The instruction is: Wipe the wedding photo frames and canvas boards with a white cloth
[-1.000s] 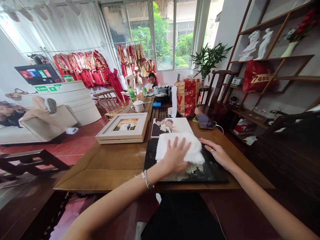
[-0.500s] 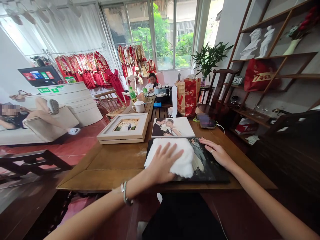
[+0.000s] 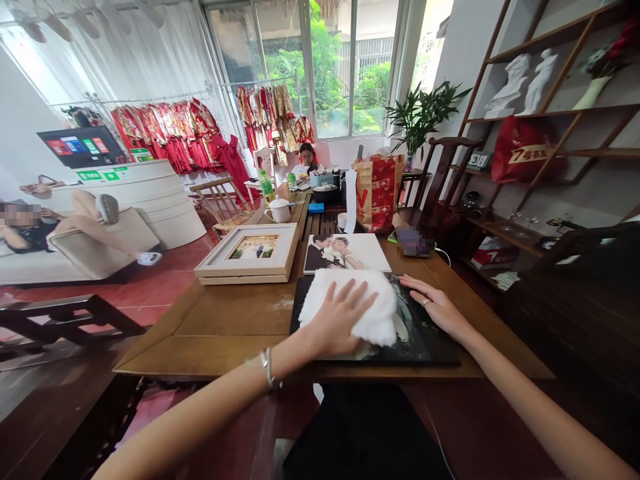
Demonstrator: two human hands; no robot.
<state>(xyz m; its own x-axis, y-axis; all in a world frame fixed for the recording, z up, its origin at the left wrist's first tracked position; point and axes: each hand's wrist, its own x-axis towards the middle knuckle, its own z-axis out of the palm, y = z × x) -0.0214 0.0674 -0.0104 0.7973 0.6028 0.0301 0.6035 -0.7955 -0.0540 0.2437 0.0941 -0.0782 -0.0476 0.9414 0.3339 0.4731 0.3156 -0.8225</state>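
Note:
A dark glossy photo panel [image 3: 425,343] lies flat at the near edge of the wooden table [image 3: 235,320]. A white cloth [image 3: 370,307] rests on its left half. My left hand [image 3: 337,320] lies flat on the cloth with fingers spread, pressing it onto the panel. My right hand [image 3: 437,307] lies open, fingers stretched, on the panel's right part, holding it down. A ring shows on that hand. Behind the panel lies a second photo print [image 3: 345,252] of a couple.
A framed photo in a pale wood frame [image 3: 247,253] lies to the left on the table. A phone [image 3: 414,243], red bag [image 3: 377,193], teapot [image 3: 277,210] and pots stand farther back. A person sits at the far end; another reclines at left. Shelves line the right wall.
My left hand slid the cloth left across the panel, then back a little to the right. My right hand stayed in place on the panel.

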